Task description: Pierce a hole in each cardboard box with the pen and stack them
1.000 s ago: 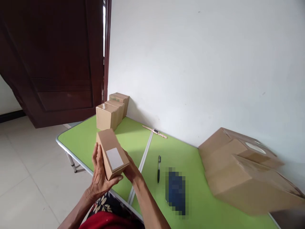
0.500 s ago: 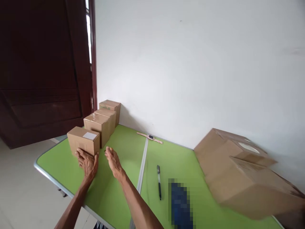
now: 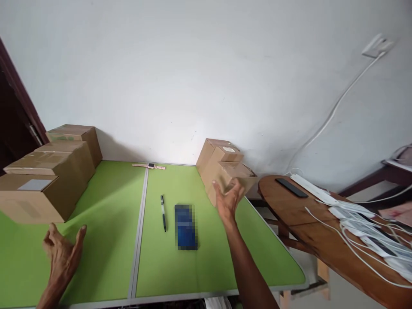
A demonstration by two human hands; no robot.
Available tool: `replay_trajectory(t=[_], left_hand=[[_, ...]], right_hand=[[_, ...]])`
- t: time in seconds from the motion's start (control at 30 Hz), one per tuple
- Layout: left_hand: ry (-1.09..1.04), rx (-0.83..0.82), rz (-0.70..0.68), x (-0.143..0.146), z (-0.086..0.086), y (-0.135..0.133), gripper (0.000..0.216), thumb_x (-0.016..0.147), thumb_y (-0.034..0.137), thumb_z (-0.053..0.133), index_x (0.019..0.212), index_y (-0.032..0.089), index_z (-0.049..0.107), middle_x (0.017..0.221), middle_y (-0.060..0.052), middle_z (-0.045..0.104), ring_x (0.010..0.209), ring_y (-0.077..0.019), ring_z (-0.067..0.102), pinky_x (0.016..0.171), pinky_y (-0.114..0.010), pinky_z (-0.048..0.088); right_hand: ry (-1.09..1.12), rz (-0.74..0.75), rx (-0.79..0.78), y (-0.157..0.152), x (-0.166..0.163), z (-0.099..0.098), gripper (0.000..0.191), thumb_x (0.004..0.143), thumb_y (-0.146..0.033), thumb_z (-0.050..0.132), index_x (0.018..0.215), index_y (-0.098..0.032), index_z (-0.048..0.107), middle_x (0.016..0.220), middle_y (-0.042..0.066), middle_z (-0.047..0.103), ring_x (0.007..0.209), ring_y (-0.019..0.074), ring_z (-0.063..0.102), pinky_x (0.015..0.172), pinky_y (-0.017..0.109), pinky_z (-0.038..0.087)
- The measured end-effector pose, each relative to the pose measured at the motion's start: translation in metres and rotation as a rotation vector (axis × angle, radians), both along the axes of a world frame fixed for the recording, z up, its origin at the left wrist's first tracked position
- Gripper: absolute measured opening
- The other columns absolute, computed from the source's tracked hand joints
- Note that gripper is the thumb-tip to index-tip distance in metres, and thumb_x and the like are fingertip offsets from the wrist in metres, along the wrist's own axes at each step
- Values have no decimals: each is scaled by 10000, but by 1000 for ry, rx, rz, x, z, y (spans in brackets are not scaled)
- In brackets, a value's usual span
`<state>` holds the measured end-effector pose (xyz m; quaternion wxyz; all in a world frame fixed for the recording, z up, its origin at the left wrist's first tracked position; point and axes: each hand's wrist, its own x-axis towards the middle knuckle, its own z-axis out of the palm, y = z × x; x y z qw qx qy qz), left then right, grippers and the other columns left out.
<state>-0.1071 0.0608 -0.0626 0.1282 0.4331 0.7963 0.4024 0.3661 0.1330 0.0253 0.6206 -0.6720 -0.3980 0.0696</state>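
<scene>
My left hand (image 3: 62,253) is open above the green table (image 3: 106,257), thumb and fingers spread, holding nothing. Just beyond it is the nearest left cardboard box (image 3: 28,206), with a white label on top; the hand is apart from it. Over on the right, my right hand (image 3: 229,199) reaches to a small cardboard box (image 3: 236,171) at the front of a row by the wall. Its thumb and fingers are apart in front of that box; whether they touch it I cannot tell. Behind this box stands another box (image 3: 227,150) with a white label.
More cardboard boxes (image 3: 69,148) line the table's left side. A pink-strapped watch (image 3: 150,166), a black pen (image 3: 163,214) and a blurred-out dark blue item (image 3: 186,227) lie mid-table. At right, a wooden table (image 3: 305,216) bears a black phone-like slab (image 3: 291,187) and white power strips with cables (image 3: 370,236).
The view has swung right. My left hand has come away from the labelled box, which now sits closer to the row behind. My right hand has moved across to the right-hand boxes and opened.
</scene>
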Motion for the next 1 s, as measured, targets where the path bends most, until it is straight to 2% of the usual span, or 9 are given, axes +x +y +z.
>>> replay_trajectory(t=[0.07,0.2,0.3,0.4,0.53,0.67,0.8,0.9,1.0], left_hand=[[15,79,-44,27,6,-5,1315,732,991,496,1665,113,198,1653,-320,301,1529,-598,274,1118,-834,396],[-24,194,-207,97,31,4,1278,825,883,552,1696,35,161,1681,-363,210,1516,-617,313,1090,-862,412],[-137,182,-470,167,55,23,1097,947,783,483,1723,105,108,1754,-323,135,1558,-580,315,1123,-861,389],[-275,112,-808,240,72,47,973,1015,734,427,1742,202,58,1819,-234,48,1681,-470,79,1267,-748,289],[-326,-7,-1022,308,76,87,857,1035,720,460,1711,223,283,1822,-194,170,1691,-425,37,1340,-647,181],[-380,-48,-1036,347,74,132,686,1081,590,529,1659,240,408,1796,-162,276,1665,-412,220,1332,-684,190],[-409,-76,-1061,382,79,160,677,1062,565,590,1638,245,436,1770,-142,328,1610,-409,333,1294,-723,245],[-399,-111,-1169,399,82,156,771,1093,691,336,1699,213,334,1792,-174,281,1646,-393,279,1318,-660,249],[-350,-116,-1281,391,91,132,856,1052,781,245,1720,250,313,1789,-147,298,1679,-386,179,1337,-601,229]], right_hand=[[4,-175,53,9,45,-3,1277,689,-913,659,1579,-54,340,1644,355,274,1559,508,218,1267,677,219],[64,-347,104,15,105,-13,1058,869,-870,323,1547,-61,388,1616,334,350,1544,439,307,1275,606,227],[172,-287,49,18,128,-25,1011,873,-872,244,1406,-76,566,1479,307,559,1463,438,472,1225,602,320],[270,-140,-7,10,132,-41,1003,816,-950,273,1139,-107,710,1211,273,736,1195,434,690,1057,612,485],[326,0,-16,-26,123,-58,935,809,-983,356,934,-151,764,987,212,804,978,371,772,966,531,554],[388,-76,14,-39,127,-63,981,848,-960,304,1090,-127,761,1136,250,789,1139,393,732,1042,561,508],[473,-35,32,-1,128,-70,1075,785,-988,343,1352,-143,689,1527,255,617,1438,406,559,1139,598,434],[528,109,59,23,113,-76,1083,779,-1004,342,1425,-200,672,1551,193,621,1470,351,548,1144,545,464],[564,189,108,13,96,-77,1154,775,-1041,270,1491,-211,629,1515,169,658,1462,322,562,1166,517,472]])
